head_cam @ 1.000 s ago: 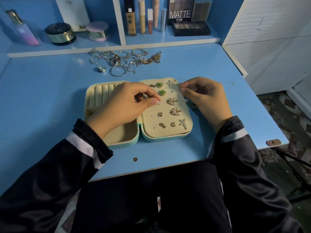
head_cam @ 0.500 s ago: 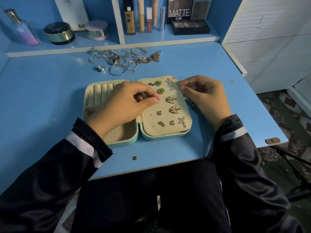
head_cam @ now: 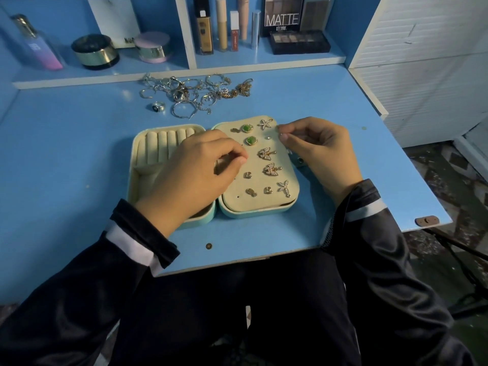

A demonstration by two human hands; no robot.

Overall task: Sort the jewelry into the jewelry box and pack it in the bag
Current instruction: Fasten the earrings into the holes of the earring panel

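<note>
Table [head_cam: 79, 154]: jewelry box [head_cam: 132, 159] open flat near front edge; unsorted jewelry pile [head_cam: 195, 93] behind.
Earring panel [head_cam: 253, 158]: keep level.
Right hand [head_cam: 322, 151]: fingertips pinched narrow at panel's upper-right edge.
Left hand [head_cam: 200, 167]: pinched narrow over panel; contents of either too small to tell.
Seat post squarely into free hole.

The box [head_cam: 253, 211] lies open on the table [head_cam: 79, 154] right before you. Its left half has ring rolls [head_cam: 163, 143] at the back and a compartment in front; its right half carries the earrings [head_cam: 269, 169]. Your left hand [head_cam: 195, 175] lies over the box's middle, your right hand [head_cam: 319, 151] at its right edge. Behind the box sits the pile [head_cam: 195, 91], a ring [head_cam: 158, 107] at its left. Behind that, the shelf [head_cam: 237, 65] holds jars [head_cam: 95, 51] left, a palette [head_cam: 299, 42] right.
</note>
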